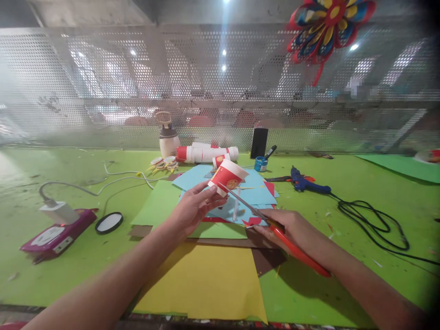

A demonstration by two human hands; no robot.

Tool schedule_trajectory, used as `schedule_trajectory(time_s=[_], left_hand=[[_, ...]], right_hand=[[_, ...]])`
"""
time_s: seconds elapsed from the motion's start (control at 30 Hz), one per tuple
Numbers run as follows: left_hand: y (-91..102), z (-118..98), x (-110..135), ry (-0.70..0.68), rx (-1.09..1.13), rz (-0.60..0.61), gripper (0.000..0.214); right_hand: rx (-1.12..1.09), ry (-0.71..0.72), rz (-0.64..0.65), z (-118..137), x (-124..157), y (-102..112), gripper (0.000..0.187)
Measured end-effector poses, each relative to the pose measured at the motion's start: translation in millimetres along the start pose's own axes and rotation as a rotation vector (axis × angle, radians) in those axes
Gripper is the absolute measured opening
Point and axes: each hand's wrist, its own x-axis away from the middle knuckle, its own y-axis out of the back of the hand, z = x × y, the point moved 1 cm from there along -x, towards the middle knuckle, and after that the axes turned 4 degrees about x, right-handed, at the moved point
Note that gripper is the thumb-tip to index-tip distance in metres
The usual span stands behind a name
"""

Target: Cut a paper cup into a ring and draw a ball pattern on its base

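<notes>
My left hand [197,201] grips a red and white paper cup [225,176] by its base, tilted with the rim toward the upper right. In my right hand [283,224] is a pair of scissors [299,254] with red-orange handles. Its blades point to the upper left, and their tip lies at the cup's red side, near a round yellow emblem. Whether the blades cut into the cup wall I cannot tell. Beneath both hands lie light blue paper [254,195], light green paper [151,208] and yellow paper [202,279].
Behind the cup are a stack of paper cups [206,154], a bottle [169,142], a black phone-like slab [259,142] and a blue jar [261,164]. A blue glue gun [309,183] with coiled cord lies right. A purple power strip [58,236] and a round black-rimmed disc [109,223] sit left.
</notes>
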Motion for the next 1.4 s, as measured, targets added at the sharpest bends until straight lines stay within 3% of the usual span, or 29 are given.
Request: schedule_trajectory(time_s=[0.3,0.63,0.87,1.1,1.4], left_hand=[[-6.2,2.6,4.3,-0.016,-0.002,-0.036,0.03],[-6.5,2.7,5.0,-0.013,0.005,-0.039,0.033],[-3.0,-0.6,2.3,-0.033,0.023,-0.04,0.032],[-3.4,3.0,4.5,-0.056,-0.03,-0.017,0.044],[-4.9,1.9,5.8,-0.037,-0.04,-0.058,0.044]], right_hand=[[0.007,-0.021,0.115,7.4,3.2,1.4,0.034],[0.125,-0.045,0.11,15.3,8.5,8.6,0.036],[0.141,0.001,0.053,4.7,4.3,1.6,0.032],[0.155,-0.006,0.09,4.8,2.5,0.7,0.032],[0.152,-0.018,0.091,3.7,7.4,2.5,0.035]])
